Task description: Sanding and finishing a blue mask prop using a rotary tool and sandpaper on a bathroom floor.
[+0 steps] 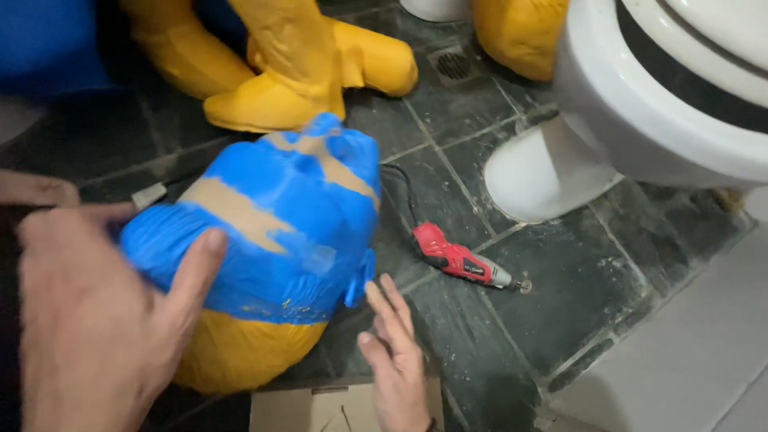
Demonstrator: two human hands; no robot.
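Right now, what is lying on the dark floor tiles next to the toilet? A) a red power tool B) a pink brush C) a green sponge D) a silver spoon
A: a red corded rotary tool lies on the floor beside the white toilet.

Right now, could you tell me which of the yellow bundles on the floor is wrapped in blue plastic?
The bundle under the left hand, taped blue on top; the bundles by the toilet are plain yellow.

Rotary tool (pixel 462 262) between bundle (pixel 264 240) and toilet (pixel 640 104)
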